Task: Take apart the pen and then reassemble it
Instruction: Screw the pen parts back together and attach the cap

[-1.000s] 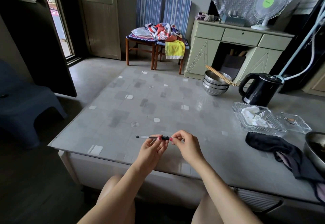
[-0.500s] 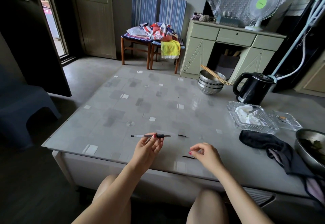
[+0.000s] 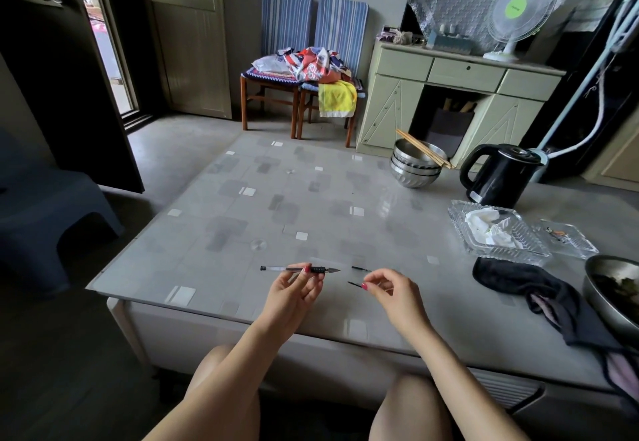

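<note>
The pen point(image 3: 300, 269) is held level above the tabletop point(image 3: 242, 219) by the left hand point(image 3: 294, 290), fingers pinched at the grip, tip to the right. A small dark part point(image 3: 353, 283), poss. the cap, is pinched by the right hand point(image 3: 390, 290); another piece point(image 3: 359, 268) lies nearby. Disassembly is judged approx. begun; the rest & reassembly remain.

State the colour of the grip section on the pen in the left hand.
Black, on the pen in the left hand; the head view shows it.

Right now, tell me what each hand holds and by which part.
The left hand pinches the clear-barrelled pen just behind its black ribbed grip. The right hand seems to pinch a small dark piece; whether it is lifted cannot be told.
</note>
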